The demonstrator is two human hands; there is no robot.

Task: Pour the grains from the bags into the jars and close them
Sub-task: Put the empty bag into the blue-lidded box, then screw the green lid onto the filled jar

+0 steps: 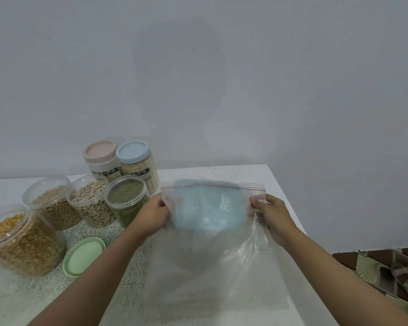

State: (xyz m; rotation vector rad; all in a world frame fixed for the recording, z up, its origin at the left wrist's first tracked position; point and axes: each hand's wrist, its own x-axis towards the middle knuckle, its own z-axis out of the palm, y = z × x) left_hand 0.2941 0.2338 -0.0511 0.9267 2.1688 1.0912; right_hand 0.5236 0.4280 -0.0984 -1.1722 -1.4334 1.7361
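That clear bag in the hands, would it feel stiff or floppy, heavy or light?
Probably floppy: the bag wrinkles and sags below the left hand and right hand, which pinch its top corners. Likely very light, since no grains show inside it.

Green lid (84, 256), speckled table (132, 274) (red-striped bag (212, 243))

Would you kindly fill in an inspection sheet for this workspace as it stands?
Surface: white table, speckled at left.
Job's things: open: yellow-grain jar, tan-bean jar, pale-bean jar, green-bean jar; closed: pink-lidded jar, blue-lidded jar; green lid loose; clear zip bag, blue shape through it unclear.
Clutter: nothing seen.
Grippers: left hand and right hand pinch the bag's sides.
Cables: nothing seen.
Surroundings: grey wall; patterned floor, slippers at right.
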